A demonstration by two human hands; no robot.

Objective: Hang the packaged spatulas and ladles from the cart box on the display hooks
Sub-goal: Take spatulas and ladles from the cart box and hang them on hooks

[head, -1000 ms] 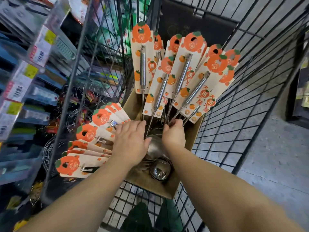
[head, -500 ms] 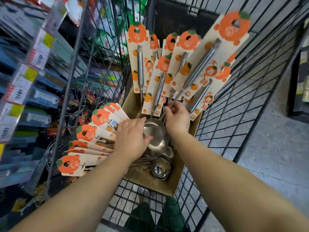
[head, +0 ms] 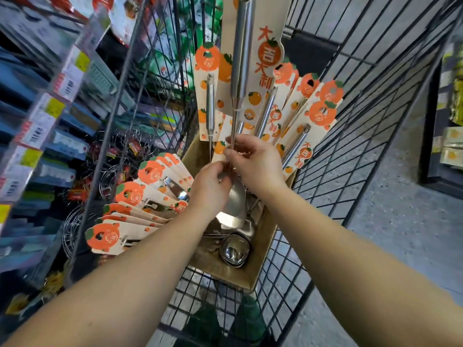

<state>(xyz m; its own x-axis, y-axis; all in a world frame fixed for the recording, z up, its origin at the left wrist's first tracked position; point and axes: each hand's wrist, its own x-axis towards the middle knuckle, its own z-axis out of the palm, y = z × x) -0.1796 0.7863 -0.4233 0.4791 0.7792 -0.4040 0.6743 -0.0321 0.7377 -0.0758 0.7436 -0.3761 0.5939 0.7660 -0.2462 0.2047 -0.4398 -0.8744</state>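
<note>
Step in hand: pulling one shiny steel ladle on its tall cream card with orange fruit print (head: 244,78) up out of the open brown cardboard box (head: 263,249) sitting in the black wire cart (head: 355,136).

Right hand (head: 255,162): fingers pinched together on the thin stem just below the card, so that's the real grip from where I'm watching.

Left hand (head: 211,186): curled around the stem right above the bowl. It looks closed on it, but its fingertips are hidden behind the knuckles, so I can't swear to it.

Where the ladle is: bowl low in the box, card sticking up past the top of the frame, nearly upright.

Neighbours: a fan of the same orange-print carded ladles (head: 308,118) leans against the far side of the box, and a second fan of carded utensils (head: 135,211) lies over the left edge. A loose steel ladle bowl (head: 234,250) sits at the bottom.

How I'd do it well: lift straight up so the bowl clears the nested ones, and keep the card off the others so nothing snags.

Hooks: I figure they're on the shelving at left (head: 50,116), and the card's hang hole is out of frame.
</note>
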